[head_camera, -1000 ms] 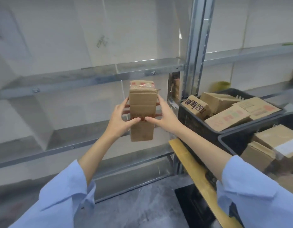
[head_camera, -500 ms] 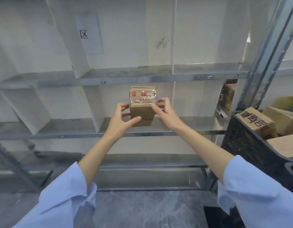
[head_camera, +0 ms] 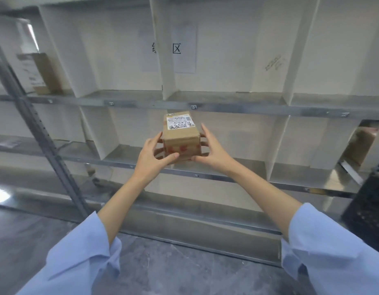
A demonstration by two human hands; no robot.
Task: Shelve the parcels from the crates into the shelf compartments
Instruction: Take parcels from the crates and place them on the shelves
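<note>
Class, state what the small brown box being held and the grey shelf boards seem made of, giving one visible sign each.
Small brown box: probably cardboard, matte; creased edges and flat fibrous faces. Grey shelf boards: likely sheet metal, semi-gloss; blurred reflections.

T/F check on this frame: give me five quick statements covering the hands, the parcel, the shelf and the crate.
1. The left hand and right hand both hold the small brown cardboard parcel. True.
2. The parcel's white label faces the floor. False: it is on the top face, turned upward.
3. The parcel lies released inside a compartment of the grey metal shelf. False: fingers of both hands grip it.
4. A tall brown cardboard box stands in the upper-left compartment. True.
5. The black plastic crate is at the left edge of the view. False: it is at the right edge.
</note>
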